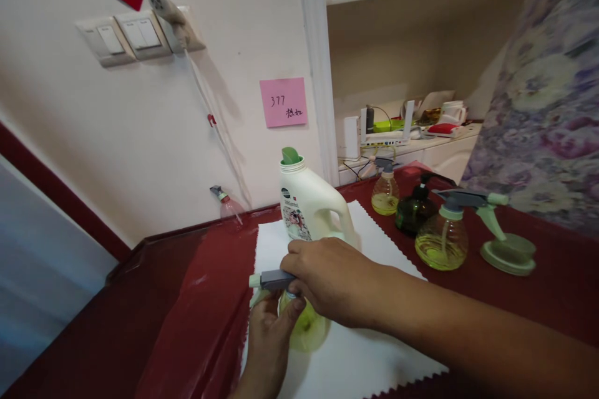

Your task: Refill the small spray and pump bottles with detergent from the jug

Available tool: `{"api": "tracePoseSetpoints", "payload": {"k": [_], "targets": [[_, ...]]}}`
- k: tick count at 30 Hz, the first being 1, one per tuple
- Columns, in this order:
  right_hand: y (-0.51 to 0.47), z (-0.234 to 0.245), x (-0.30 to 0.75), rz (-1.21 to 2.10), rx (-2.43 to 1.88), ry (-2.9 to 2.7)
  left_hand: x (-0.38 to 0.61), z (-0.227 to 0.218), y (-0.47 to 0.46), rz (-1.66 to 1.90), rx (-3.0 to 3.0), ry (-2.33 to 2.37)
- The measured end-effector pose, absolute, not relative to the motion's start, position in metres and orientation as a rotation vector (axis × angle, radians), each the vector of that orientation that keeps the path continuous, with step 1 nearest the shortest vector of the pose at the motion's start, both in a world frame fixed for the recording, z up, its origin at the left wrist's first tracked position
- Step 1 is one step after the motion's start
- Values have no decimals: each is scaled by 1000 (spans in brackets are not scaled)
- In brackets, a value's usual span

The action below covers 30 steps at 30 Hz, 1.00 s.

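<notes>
A spray bottle (309, 331) with yellowish liquid stands on a white cloth (369, 349) in front of me. My right hand (332, 277) is closed over its grey trigger head (274, 279), whose pale green nozzle points left. Around the bottle's neck and upper side, my left hand (271, 330) has its thumb and fingers wrapped. The hands hide the collar between head and bottle. Right behind them is a large cream detergent jug (313, 199), its cap off and a green spout showing at the mouth.
On the red table to the right stand another spray bottle (441, 243), a dark pump bottle (414, 209), a smaller spray bottle (385, 193) and a pale green cap (508, 254). A pink spray bottle (230, 209) is by the wall. A router (386, 134) sits on the shelf.
</notes>
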State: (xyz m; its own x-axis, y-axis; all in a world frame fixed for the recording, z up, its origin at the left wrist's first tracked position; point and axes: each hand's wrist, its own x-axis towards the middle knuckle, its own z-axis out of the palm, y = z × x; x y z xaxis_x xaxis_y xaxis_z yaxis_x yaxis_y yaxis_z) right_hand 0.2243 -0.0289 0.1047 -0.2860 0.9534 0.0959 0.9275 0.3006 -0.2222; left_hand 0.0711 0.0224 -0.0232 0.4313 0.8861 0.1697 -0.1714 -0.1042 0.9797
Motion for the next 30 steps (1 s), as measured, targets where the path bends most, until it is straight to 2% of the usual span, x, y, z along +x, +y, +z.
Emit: {"api": "tracePoseSetpoints", "payload": {"k": [14, 24, 30], "targets": [[-31, 106, 224, 176, -1754, -2343, 64, -33, 19, 975, 1485, 812], [-30, 104, 227, 170, -1727, -2343, 76, -16, 15, 1041, 1423, 734], [-30, 103, 226, 184, -1723, -2343, 67, -28, 21, 1003, 1513, 720]]}}
